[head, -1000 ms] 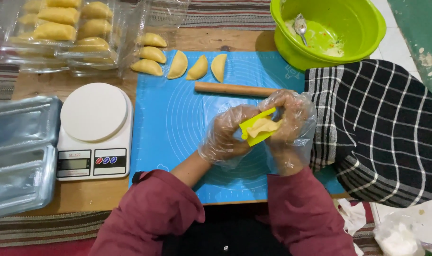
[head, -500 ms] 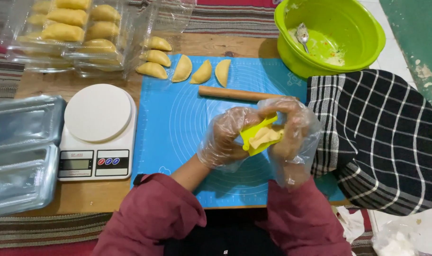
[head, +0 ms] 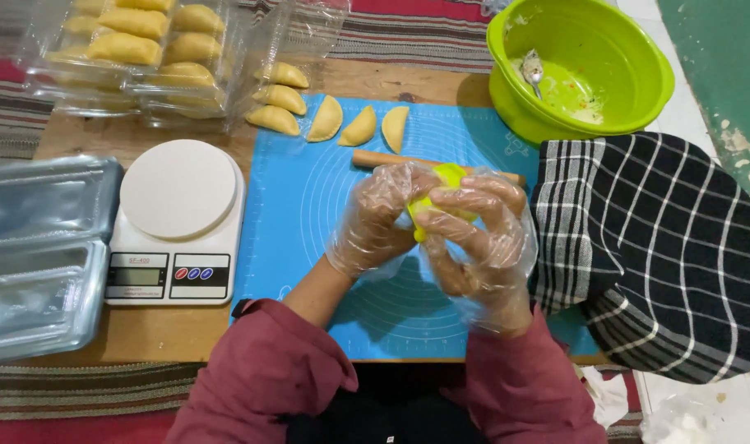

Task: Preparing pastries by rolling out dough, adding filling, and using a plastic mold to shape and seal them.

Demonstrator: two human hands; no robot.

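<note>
1. Left hand (head: pixel 375 220), in a loose clear plastic glove: fingers (head: pixel 391 185) curled shut on the yellow-green plastic folding pastry press (head: pixel 441 201), pinching its left half.

2. Right hand (head: pixel 474 238), gloved alike: fingers (head: pixel 474 197) folded over the press from the right, closed on it. The press is held between both hands above the middle of the blue silicone rolling mat (head: pixel 309 205); whether dough lies inside cannot be told. Judgement: squeeze evenly along the whole curved edge, both hands pressing together, so the seam seals without gaps.

3. White digital kitchen scale with round platform (head: pixel 178 220), at 9 o'clock from the hands, on the wooden worktop (head: pixel 161 333).

4. Black-and-white checked cloth (head: pixel 655 255), at 3 o'clock.

5. Wooden rolling pin (head: pixel 375 158), at 12 o'clock, just beyond the hands.

6. Three pale half-moon pastries (head: pixel 360 127), on the mat's far edge, at 11 o'clock.

7. Lime-green plastic bowl (head: pixel 630 49) holding a metal spoon (head: pixel 533 67), at 1 o'clock.
</note>
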